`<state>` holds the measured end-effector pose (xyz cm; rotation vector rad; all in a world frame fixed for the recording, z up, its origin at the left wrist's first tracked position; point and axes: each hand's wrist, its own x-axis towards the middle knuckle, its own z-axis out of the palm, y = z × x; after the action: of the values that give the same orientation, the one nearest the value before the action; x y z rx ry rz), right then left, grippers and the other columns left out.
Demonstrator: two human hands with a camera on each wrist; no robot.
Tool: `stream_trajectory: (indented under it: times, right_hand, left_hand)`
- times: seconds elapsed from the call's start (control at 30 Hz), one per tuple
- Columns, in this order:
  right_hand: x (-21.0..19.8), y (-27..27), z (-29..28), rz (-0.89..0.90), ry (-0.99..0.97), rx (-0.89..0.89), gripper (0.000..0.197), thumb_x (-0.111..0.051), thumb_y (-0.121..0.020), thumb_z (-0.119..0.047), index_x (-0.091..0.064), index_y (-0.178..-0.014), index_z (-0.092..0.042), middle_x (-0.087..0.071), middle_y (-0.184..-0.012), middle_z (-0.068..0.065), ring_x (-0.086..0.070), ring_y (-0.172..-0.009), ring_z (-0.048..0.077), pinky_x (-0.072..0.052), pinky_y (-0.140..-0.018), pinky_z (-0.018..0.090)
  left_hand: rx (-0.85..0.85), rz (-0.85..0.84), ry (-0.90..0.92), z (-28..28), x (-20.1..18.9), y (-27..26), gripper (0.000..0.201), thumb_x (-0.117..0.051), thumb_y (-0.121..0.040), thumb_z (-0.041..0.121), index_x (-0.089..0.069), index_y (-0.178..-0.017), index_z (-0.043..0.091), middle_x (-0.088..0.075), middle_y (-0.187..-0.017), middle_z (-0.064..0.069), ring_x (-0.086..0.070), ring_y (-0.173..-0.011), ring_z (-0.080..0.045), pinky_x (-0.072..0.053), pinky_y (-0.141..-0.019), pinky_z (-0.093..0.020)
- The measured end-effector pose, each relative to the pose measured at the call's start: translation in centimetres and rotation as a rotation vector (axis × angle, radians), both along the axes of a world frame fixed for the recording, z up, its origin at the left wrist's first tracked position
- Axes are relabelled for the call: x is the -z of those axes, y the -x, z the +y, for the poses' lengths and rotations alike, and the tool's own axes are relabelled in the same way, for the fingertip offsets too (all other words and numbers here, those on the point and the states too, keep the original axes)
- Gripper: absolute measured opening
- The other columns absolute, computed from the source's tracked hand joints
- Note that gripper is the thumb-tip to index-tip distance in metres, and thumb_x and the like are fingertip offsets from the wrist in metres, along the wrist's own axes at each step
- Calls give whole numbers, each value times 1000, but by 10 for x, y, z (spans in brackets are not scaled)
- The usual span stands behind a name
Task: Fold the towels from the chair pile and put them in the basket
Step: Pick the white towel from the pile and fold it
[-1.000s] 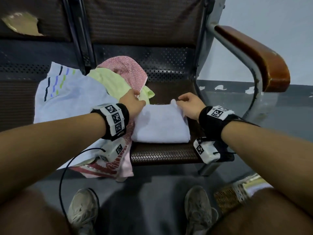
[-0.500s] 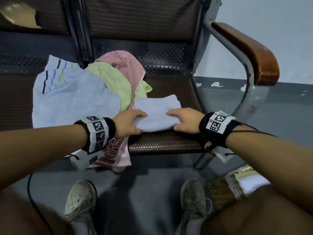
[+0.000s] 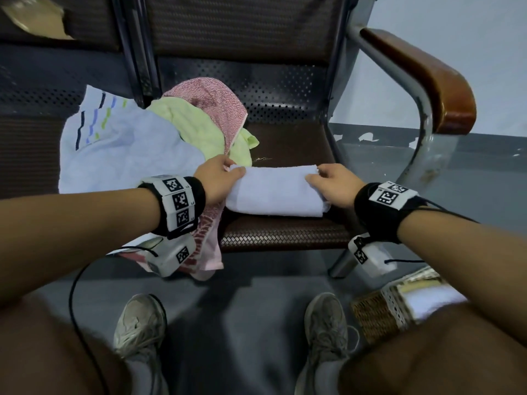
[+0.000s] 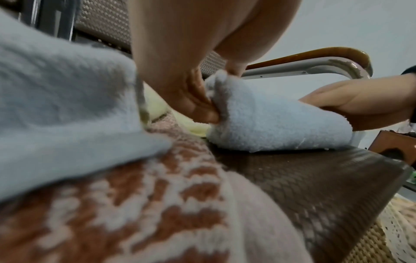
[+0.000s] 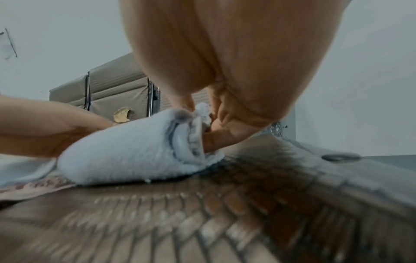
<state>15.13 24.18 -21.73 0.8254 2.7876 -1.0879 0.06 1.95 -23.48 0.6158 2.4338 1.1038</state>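
Note:
A folded pale blue towel lies on the brown woven chair seat near its front edge. My left hand pinches its left end, with thumb and fingers curled into the folds, as the left wrist view shows at the towel. My right hand grips the right end; in the right wrist view its fingers press into the layered edges of the towel. The chair pile holds a pale blue striped towel, a light green one and pink ones.
A wicker basket with folded towels inside stands on the floor at lower right, beside my right shoe. The wooden armrest and its metal frame rise right of the seat. A pink patterned towel hangs over the seat's front.
The towel's near half has been folded over toward the back, leaving a narrower thick bundle. Both hands moved from the near edge to the bundle's two ends.

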Motion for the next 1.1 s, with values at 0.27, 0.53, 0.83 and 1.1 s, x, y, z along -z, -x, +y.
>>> stream_trajectory:
  times: [0.27, 0.53, 0.83, 1.1]
  right_hand:
    - [3, 15, -4, -165, -167, 124, 32, -55, -92, -33, -52, -67, -14, -60, -75, 6, -60, -77, 28, -39, -61, 26]
    - [-21, 14, -13, -248, -275, 34, 29, -61, -85, -26, -62, -107, -8, -65, -102, 9, -63, -96, 29, -50, -77, 33]
    - [-75, 9, -65, 270, 233, -126, 57, -79, -82, -35, -55, -132, -22, -67, -119, -8, -65, -106, 4, -53, -88, 21]
    - [-102, -37, -60, 451, 615, 175, 32, -73, -88, -19, -67, -116, -5, -76, -107, 8, -74, -97, 23, -58, -74, 28]
  left_hand:
    - [-71, -414, 206, 10, 0, 0, 50, -57, -89, 59, -56, -102, 10, -68, -78, -12, -63, -59, -21, -49, -53, -24]
    - [-92, -560, -156, 22, -19, -14, 47, -76, -79, 25, -57, -117, 6, -63, -115, -11, -65, -99, -24, -58, -76, -36]
    - [88, -237, -591, 6, -80, -35, 37, -89, -56, 36, -65, -81, 23, -71, -87, -14, -68, -80, -24, -56, -77, -45]
    - [238, -440, -510, 16, -88, -61, 77, -89, -65, 41, -54, -128, 14, -69, -113, 2, -71, -100, -15, -57, -73, -27]
